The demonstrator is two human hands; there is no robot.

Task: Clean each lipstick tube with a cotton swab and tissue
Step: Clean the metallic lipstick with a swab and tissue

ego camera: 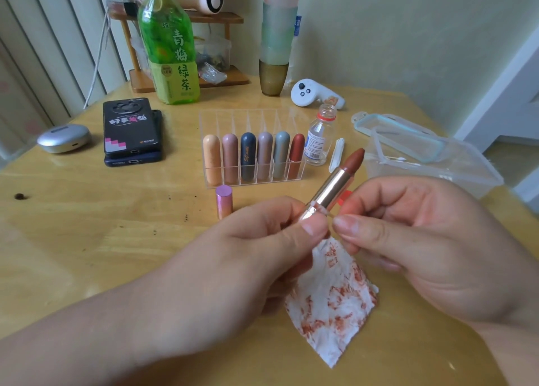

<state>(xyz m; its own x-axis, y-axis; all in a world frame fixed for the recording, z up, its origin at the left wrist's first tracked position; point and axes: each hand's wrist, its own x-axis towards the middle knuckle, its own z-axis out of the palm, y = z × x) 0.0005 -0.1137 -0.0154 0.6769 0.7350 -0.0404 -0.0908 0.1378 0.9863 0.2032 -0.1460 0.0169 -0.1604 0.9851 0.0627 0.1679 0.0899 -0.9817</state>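
I had the left hand (262, 239) curled round the base of the lipstick (335, 187), thumb and fingers closed on it, and the tube tilted up toward the right above the table (87, 239). Its brown-red stick was wound fully out. The right hand (423, 239) pinched what looked like a thin cotton swab (325, 211) between thumb and forefinger, and the shaft lay across the tube's collar. The stained tissue (332, 298) hung under both hands; I could not tell which fingers held it.

The bare colour stick worried me most. With that much exposed, a hard sideways push from the swab could have bent or snapped it, or a finger could have brushed it and smeared the clean metal. The tissue was already thick with red, so wiping with a used patch would likely have put colour back on. A slipping swab shaft might have flicked the tube out of my light hold. The small open bottle (319, 140) stood near, beside the rack (253, 178) of six lipsticks, and the pink cap (224, 202) stood closer still. A careless sweep could have tipped either.
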